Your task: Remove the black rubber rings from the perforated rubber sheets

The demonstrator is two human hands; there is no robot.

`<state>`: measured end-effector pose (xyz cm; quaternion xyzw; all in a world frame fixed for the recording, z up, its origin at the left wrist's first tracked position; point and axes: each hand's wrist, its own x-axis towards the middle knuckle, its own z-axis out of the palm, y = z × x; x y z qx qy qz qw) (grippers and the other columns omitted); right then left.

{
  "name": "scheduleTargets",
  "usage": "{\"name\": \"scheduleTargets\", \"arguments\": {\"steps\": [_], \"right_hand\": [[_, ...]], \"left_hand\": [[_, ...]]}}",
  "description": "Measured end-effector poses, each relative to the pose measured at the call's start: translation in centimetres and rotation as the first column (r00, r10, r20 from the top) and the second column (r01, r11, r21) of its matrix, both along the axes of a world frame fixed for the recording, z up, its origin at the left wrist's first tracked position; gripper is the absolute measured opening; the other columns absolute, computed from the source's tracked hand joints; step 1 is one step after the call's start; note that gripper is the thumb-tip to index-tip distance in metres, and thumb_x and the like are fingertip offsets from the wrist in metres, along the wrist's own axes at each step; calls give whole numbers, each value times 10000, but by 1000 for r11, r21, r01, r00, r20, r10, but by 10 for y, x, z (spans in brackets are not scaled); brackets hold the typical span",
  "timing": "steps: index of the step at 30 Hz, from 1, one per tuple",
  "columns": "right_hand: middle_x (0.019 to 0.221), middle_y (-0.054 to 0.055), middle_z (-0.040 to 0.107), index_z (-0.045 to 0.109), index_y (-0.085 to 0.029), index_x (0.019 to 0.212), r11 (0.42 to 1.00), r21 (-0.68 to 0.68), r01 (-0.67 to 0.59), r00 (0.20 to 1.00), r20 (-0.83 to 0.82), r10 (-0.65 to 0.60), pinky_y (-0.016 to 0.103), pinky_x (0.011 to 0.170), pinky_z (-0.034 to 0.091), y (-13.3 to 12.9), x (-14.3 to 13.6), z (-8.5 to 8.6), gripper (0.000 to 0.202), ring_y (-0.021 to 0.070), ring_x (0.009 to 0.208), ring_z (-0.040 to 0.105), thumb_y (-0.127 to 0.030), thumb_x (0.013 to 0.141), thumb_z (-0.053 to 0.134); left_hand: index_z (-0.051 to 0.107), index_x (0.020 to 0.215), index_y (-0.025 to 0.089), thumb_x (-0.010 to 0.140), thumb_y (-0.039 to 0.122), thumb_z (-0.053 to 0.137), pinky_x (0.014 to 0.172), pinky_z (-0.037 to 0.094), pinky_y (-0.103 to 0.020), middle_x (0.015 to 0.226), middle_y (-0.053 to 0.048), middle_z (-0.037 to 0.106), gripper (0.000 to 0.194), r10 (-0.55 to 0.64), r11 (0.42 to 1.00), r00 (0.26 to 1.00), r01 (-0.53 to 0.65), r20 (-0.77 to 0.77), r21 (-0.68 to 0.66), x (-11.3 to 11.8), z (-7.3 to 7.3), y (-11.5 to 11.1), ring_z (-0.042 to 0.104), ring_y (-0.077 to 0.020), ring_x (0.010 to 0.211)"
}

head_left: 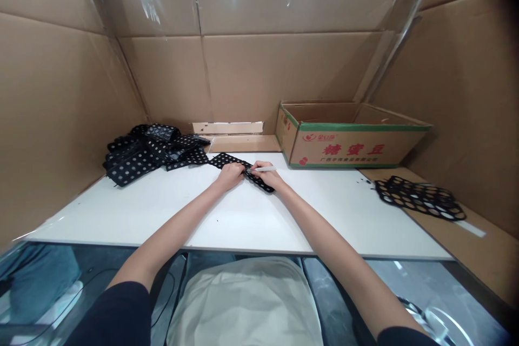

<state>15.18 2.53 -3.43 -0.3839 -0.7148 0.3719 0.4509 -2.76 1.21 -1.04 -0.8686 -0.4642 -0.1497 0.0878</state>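
Left hand (232, 175): on the dotted black strip (260, 183); cannot tell whether its grip is clamped
Right hand (271, 176): grip clamped on a white pen-like tool (266, 169)
Strip: on the worktop (324, 211), just beside the dotted pile (156, 151)

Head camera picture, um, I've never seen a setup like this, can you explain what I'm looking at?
There's no machine here: these are a person's bare hands, seen from a camera worn on their head, looking forward and down. Cardboard walls surround a white tabletop. The left hand is on a black dotted strip, pinching or pressing it; I can't tell which. The right hand holds a slim white tool against it. A pile of black dotted pieces lies left, an open carton stands back right, and black mesh with round holes lies far right.
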Motion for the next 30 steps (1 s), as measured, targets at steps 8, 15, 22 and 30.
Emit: {"name": "scheduleTargets", "arguments": {"steps": [8,15,22,30], "right_hand": [[696,3,640,610,-189,648,991,127,-45,995,97,33,241,646,404,-6,2,11,30,146,671,550,-212,631,599],[415,-30,502,468,-180,493,920,-328,213,928,-226,-295,210,417,278,-6,-2,10,104,91,395,421,-159,564,541],[405,-23,499,458,-176,458,939,-284,194,944,-208,-257,207,408,262,-11,2,5,135,79,386,404,-188,559,548],[441,-21,511,463,-188,500,969,-191,156,950,-241,-200,213,417,295,-14,6,-1,208,84,403,415,-304,602,603]], "left_hand": [[662,843,164,740,179,520,719,448,-264,889,-66,677,176,5,1000,1000,-5,31,-5,-1,-1,3,615,-198,859],[648,833,149,742,165,508,722,448,-278,881,-79,666,168,-21,1000,999,22,-34,4,-1,3,2,606,-210,876],[633,867,131,750,119,482,781,450,-308,903,-94,626,191,-123,987,988,131,-93,90,4,3,-8,575,-211,890],[646,828,137,750,114,493,776,460,-291,860,-81,638,174,-176,983,983,177,-47,39,5,-3,-7,588,-193,875]]}}
